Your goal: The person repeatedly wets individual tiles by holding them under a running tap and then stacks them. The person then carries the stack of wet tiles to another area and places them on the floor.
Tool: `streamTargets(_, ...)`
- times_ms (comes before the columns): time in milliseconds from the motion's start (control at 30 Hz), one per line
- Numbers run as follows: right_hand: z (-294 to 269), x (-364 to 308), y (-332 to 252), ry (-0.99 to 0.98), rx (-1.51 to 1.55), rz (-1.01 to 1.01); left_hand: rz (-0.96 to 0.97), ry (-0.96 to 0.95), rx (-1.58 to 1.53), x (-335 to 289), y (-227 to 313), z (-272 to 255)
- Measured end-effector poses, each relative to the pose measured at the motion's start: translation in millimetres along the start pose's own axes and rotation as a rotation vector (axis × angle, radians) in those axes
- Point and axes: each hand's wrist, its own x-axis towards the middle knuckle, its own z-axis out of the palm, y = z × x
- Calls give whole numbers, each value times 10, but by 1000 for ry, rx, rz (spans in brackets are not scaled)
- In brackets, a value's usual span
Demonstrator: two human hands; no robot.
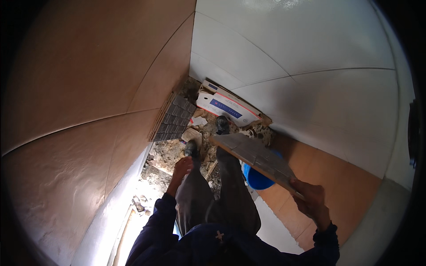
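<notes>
My right hand (309, 197) grips one end of a grey wall tile (255, 150) with a stone-like, uneven face and a tan edge. The tile is held tilted above the floor, and its far end reaches past my right knee. My left hand (183, 167) is curled closed over my left leg, and nothing shows sticking out of it. Ahead of that hand, several similar dark grey stone-pattern tiles (175, 116) lean in a stack against the brown wall.
A white cardboard box (224, 108) stands in the far corner against the white tiled wall (284, 40). Partly behind the held tile is a blue bucket (257, 178). Rubble and scraps (166, 153) cover the floor around my feet. Orange-brown tiles (328, 177) lie to the right.
</notes>
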Motion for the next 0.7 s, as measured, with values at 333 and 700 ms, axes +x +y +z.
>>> streamTargets(333, 1064, 688, 413, 161, 301, 101, 293, -32, -91, -541, 2061, 1674)
streamTargets(700, 2393, 834, 241, -61, 451, 309, 354, 442, 932, 382, 1418, 1788)
